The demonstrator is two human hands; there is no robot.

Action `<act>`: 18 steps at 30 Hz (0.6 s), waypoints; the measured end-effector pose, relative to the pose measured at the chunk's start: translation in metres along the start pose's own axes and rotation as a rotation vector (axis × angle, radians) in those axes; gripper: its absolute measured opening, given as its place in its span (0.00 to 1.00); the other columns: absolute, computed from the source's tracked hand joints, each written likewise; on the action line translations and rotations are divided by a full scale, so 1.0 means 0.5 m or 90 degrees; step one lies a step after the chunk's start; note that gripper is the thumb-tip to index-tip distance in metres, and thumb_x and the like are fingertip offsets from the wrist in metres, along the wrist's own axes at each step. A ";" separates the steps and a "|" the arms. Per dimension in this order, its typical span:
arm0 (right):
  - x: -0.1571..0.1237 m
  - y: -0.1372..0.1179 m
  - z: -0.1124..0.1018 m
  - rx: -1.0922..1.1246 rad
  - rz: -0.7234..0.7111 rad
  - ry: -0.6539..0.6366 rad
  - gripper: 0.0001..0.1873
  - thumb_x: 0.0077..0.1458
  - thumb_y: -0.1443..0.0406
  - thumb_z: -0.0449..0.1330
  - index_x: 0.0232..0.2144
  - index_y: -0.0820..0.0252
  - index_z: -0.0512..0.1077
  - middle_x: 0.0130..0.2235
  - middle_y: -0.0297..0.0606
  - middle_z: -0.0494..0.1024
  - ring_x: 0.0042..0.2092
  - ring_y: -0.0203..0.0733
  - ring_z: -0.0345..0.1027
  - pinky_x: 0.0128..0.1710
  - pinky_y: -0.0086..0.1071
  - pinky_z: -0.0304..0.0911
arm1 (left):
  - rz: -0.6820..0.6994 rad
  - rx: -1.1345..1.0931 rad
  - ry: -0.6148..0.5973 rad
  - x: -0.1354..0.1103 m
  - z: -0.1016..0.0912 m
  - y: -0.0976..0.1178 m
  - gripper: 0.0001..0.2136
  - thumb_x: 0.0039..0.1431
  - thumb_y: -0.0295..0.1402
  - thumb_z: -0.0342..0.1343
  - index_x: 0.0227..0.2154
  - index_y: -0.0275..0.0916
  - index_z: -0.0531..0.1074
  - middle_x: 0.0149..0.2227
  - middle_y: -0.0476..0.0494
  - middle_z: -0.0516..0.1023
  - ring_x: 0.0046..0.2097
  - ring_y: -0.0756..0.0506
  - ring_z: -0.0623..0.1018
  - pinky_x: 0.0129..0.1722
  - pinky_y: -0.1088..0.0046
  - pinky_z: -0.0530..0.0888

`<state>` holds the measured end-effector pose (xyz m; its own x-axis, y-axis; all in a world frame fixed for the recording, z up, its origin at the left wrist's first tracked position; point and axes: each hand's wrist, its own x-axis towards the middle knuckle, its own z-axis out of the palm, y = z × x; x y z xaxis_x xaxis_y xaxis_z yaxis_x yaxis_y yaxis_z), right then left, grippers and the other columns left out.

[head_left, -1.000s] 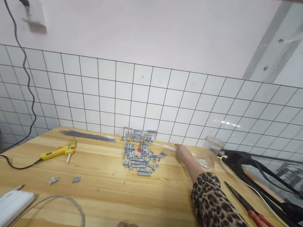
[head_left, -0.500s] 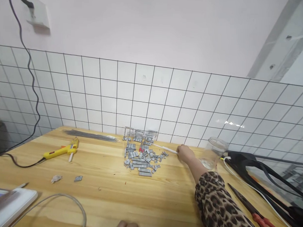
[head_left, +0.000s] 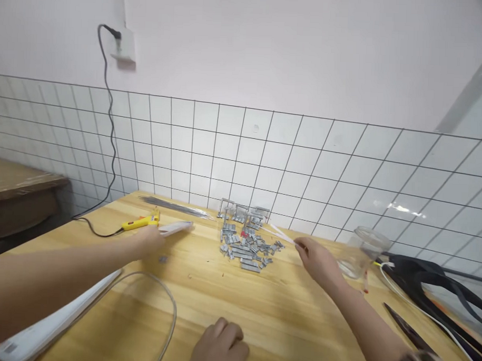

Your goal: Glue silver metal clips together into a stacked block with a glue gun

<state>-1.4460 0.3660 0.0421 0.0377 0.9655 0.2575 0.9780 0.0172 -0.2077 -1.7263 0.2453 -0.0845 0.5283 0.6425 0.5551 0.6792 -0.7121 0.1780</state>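
My right hand [head_left: 317, 259] is closed, pinching a thin white strip [head_left: 282, 234] between thumb and fingers. The strip points left, towards a pile of small grey metal pieces [head_left: 246, 252], some set up as small frames [head_left: 240, 212] behind it. At the bottom edge, my left hand [head_left: 219, 348] rests on the table as a loose fist. Whatever it may hold is hidden. A bare arm enters from the left, apparently another person's; its hand [head_left: 149, 243] holds a flat white bundle [head_left: 176, 228] beside the yellow glue gun [head_left: 140, 223].
Thin metal rods [head_left: 177, 207] lie near the tiled wall. A clear jar [head_left: 367, 240] stands right of my right hand, with black straps [head_left: 412, 265] and pointed shears [head_left: 409, 331] beyond. A grey cable [head_left: 175, 304] loops in front. A white flat object [head_left: 58, 319] lies lower left.
The view has turned left. The bare arm with the white bundle has come in from the left. My right hand still holds a white strip; more bare forearm shows.
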 end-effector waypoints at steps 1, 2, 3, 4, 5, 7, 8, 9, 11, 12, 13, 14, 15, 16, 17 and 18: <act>-0.032 -0.011 0.003 0.009 -0.015 -0.011 0.13 0.63 0.64 0.46 0.42 0.58 0.70 0.42 0.39 0.77 0.43 0.44 0.70 0.40 0.36 0.63 | -0.001 -0.017 0.006 0.002 -0.007 0.003 0.06 0.49 0.26 0.59 0.26 0.41 0.68 0.34 0.50 0.76 0.34 0.48 0.72 0.31 0.74 0.69; -0.066 -0.020 0.009 0.018 -0.027 -0.024 0.13 0.63 0.64 0.46 0.41 0.57 0.71 0.42 0.39 0.77 0.43 0.44 0.71 0.40 0.35 0.63 | -0.002 -0.034 0.009 0.004 -0.015 0.007 0.06 0.49 0.26 0.59 0.27 0.41 0.68 0.34 0.50 0.75 0.34 0.48 0.72 0.31 0.74 0.69; -0.100 -0.028 0.017 0.026 -0.037 -0.041 0.14 0.62 0.64 0.46 0.40 0.56 0.71 0.42 0.39 0.77 0.43 0.44 0.71 0.39 0.35 0.63 | -0.007 -0.049 0.007 0.007 -0.024 0.011 0.05 0.49 0.26 0.59 0.27 0.41 0.68 0.34 0.49 0.75 0.35 0.48 0.72 0.32 0.73 0.70; -0.134 -0.035 0.027 0.033 -0.045 -0.056 0.14 0.62 0.63 0.46 0.39 0.55 0.71 0.42 0.38 0.77 0.42 0.44 0.72 0.38 0.34 0.63 | -0.014 -0.064 -0.002 0.009 -0.034 0.016 0.05 0.49 0.26 0.58 0.27 0.40 0.69 0.34 0.49 0.75 0.35 0.48 0.71 0.33 0.73 0.70; -0.166 -0.041 0.036 0.039 -0.051 -0.071 0.15 0.61 0.63 0.45 0.39 0.54 0.72 0.41 0.38 0.77 0.41 0.44 0.72 0.37 0.34 0.63 | -0.022 -0.077 -0.016 0.012 -0.045 0.021 0.04 0.50 0.25 0.57 0.28 0.40 0.69 0.34 0.48 0.75 0.36 0.47 0.71 0.34 0.72 0.70; -0.221 -0.048 0.054 0.051 -0.058 -0.093 0.16 0.61 0.63 0.45 0.38 0.54 0.72 0.40 0.38 0.78 0.41 0.44 0.73 0.38 0.34 0.63 | -0.050 -0.097 -0.052 0.019 -0.069 0.032 0.04 0.53 0.24 0.54 0.28 0.39 0.70 0.34 0.47 0.75 0.37 0.47 0.71 0.35 0.72 0.70; -0.243 -0.049 0.061 0.061 -0.060 -0.106 0.17 0.61 0.63 0.44 0.38 0.54 0.73 0.40 0.38 0.78 0.42 0.44 0.73 0.39 0.34 0.63 | -0.065 -0.102 -0.070 0.023 -0.081 0.037 0.04 0.54 0.24 0.53 0.28 0.39 0.70 0.35 0.47 0.75 0.37 0.47 0.72 0.36 0.71 0.70; -0.262 -0.050 0.067 0.074 -0.058 -0.121 0.18 0.61 0.63 0.43 0.38 0.54 0.73 0.40 0.39 0.77 0.43 0.44 0.72 0.41 0.34 0.63 | -0.081 -0.104 -0.089 0.027 -0.093 0.041 0.06 0.55 0.23 0.52 0.28 0.39 0.70 0.35 0.46 0.75 0.38 0.47 0.72 0.37 0.71 0.70; -0.287 -0.049 0.073 0.088 -0.049 -0.139 0.19 0.61 0.64 0.42 0.39 0.55 0.72 0.41 0.40 0.77 0.45 0.45 0.71 0.43 0.35 0.63 | -0.117 -0.095 -0.122 0.036 -0.116 0.048 0.07 0.56 0.22 0.50 0.30 0.38 0.72 0.37 0.46 0.76 0.39 0.46 0.72 0.39 0.70 0.70; -0.295 -0.048 0.076 0.088 -0.045 -0.142 0.19 0.61 0.64 0.42 0.41 0.55 0.72 0.42 0.41 0.77 0.46 0.46 0.71 0.44 0.36 0.62 | -0.135 -0.085 -0.136 0.040 -0.127 0.049 0.08 0.57 0.22 0.49 0.29 0.38 0.72 0.37 0.45 0.76 0.40 0.46 0.73 0.39 0.70 0.70; -0.301 -0.047 0.078 0.084 -0.042 -0.142 0.19 0.60 0.64 0.42 0.42 0.56 0.72 0.42 0.42 0.76 0.47 0.46 0.70 0.45 0.37 0.62 | -0.150 -0.074 -0.141 0.045 -0.136 0.048 0.09 0.58 0.22 0.49 0.29 0.38 0.73 0.37 0.45 0.76 0.40 0.46 0.73 0.39 0.70 0.70; -0.306 -0.046 0.080 0.076 -0.040 -0.137 0.20 0.60 0.64 0.42 0.43 0.57 0.72 0.43 0.42 0.76 0.47 0.47 0.70 0.46 0.37 0.62 | -0.161 -0.064 -0.143 0.049 -0.146 0.045 0.10 0.58 0.22 0.48 0.30 0.38 0.73 0.36 0.45 0.76 0.40 0.45 0.73 0.39 0.70 0.70; -0.310 -0.045 0.083 0.068 -0.038 -0.130 0.21 0.60 0.65 0.41 0.44 0.57 0.72 0.43 0.43 0.76 0.48 0.47 0.69 0.46 0.37 0.62 | -0.171 -0.054 -0.141 0.053 -0.155 0.040 0.10 0.59 0.22 0.47 0.31 0.38 0.74 0.37 0.44 0.76 0.40 0.45 0.73 0.40 0.70 0.70; -0.313 -0.045 0.087 0.061 -0.036 -0.121 0.21 0.60 0.65 0.41 0.45 0.58 0.72 0.43 0.44 0.75 0.48 0.47 0.69 0.46 0.37 0.62 | -0.180 -0.044 -0.140 0.057 -0.165 0.033 0.11 0.59 0.22 0.47 0.33 0.38 0.74 0.38 0.44 0.76 0.41 0.45 0.73 0.41 0.69 0.70; -0.316 -0.045 0.092 0.056 -0.034 -0.111 0.22 0.59 0.65 0.40 0.46 0.58 0.72 0.44 0.44 0.75 0.48 0.47 0.69 0.47 0.36 0.62 | -0.190 -0.034 -0.140 0.062 -0.176 0.023 0.12 0.59 0.22 0.47 0.34 0.39 0.75 0.38 0.43 0.76 0.42 0.44 0.73 0.41 0.69 0.70; -0.318 -0.045 0.097 0.051 -0.035 -0.102 0.23 0.59 0.66 0.40 0.46 0.59 0.72 0.44 0.45 0.75 0.49 0.47 0.69 0.47 0.36 0.62 | -0.200 -0.023 -0.140 0.066 -0.188 0.009 0.12 0.59 0.22 0.47 0.36 0.39 0.75 0.39 0.43 0.77 0.43 0.44 0.73 0.42 0.69 0.70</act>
<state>-1.4837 0.2247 -0.0400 -0.0545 0.9914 0.1186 0.9579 0.0854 -0.2741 -1.7535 0.2367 0.0110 0.3970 0.8735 0.2816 0.8090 -0.4780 0.3420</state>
